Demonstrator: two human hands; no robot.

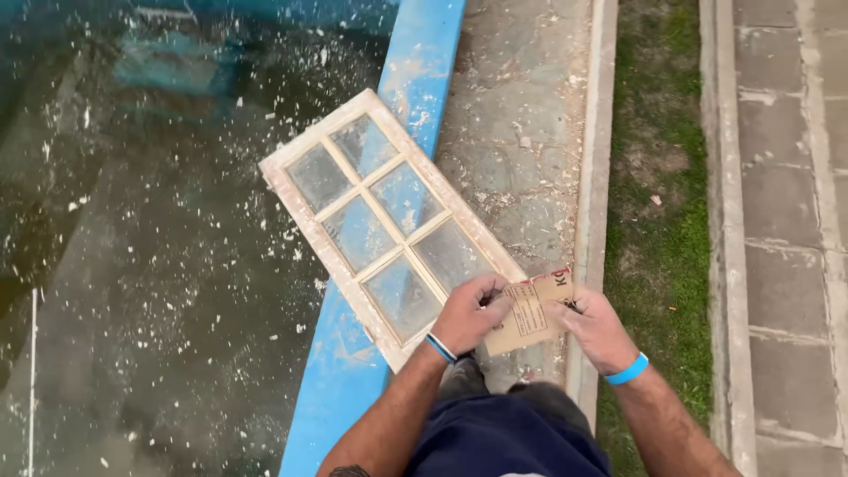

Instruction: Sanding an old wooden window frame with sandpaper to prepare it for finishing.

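- Outdoors, at the rim of a pool, the view looks straight down on a blue ledge [415, 79] that runs from the top centre down to the bottom left of centre.
- Left of the ledge lies dark green water [159, 265], dotted all over with white flakes.
- Right of the ledge is a worn stone paving strip [521, 115] dusted with pale scrapings, then a pale kerb [594, 159], a band of grass [662, 177], and a paved path [786, 221] at the far right.
- A small window frame [389, 221], pale wood with peeling paint and six glass panes in two rows, lies flat across the ledge; its far corner juts over the water and its near end rests on the paving.
- Its long axis runs diagonally, from upper left to lower right, with the near short end just under the hands.
- A brown sheet of sandpaper [530, 311], printed back upward, is held just above the frame's near right corner, tilted a little, its longer side running lower left to upper right.
- The left hand [468, 314] grips the sheet's left edge, fingers curled over it; a dark and blue band sits on that wrist.
- The right hand [596, 329] pinches the sheet's right edge; a blue wristband [627, 369] circles that wrist.
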